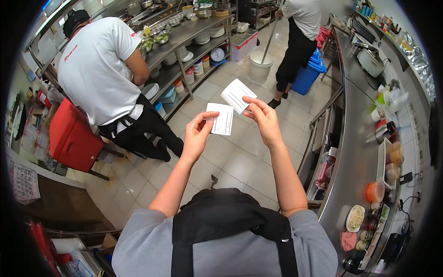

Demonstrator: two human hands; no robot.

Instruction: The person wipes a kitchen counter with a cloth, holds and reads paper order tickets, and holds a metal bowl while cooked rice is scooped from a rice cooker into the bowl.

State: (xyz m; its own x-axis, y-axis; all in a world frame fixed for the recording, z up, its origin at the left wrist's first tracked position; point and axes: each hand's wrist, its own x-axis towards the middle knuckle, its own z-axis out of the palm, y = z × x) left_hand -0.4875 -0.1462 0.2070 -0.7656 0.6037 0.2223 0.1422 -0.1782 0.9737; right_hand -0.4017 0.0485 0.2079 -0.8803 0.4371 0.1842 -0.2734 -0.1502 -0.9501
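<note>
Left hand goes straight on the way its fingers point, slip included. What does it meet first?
Likely the upper slip in the right hand, just ahead and right of the lower slip in the left hand. Depth is unclear; it might pass over or under.

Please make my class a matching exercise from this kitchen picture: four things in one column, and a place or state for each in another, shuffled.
Column one
1. Left hand
2. Right hand
3. White bucket
4. Red box

Column two
A. Has a pole in it
B. Holds the higher slip in view
C. At the picture's left
D. Holds the lower slip in view

Pairs: 1-D, 2-B, 3-A, 4-C
</note>
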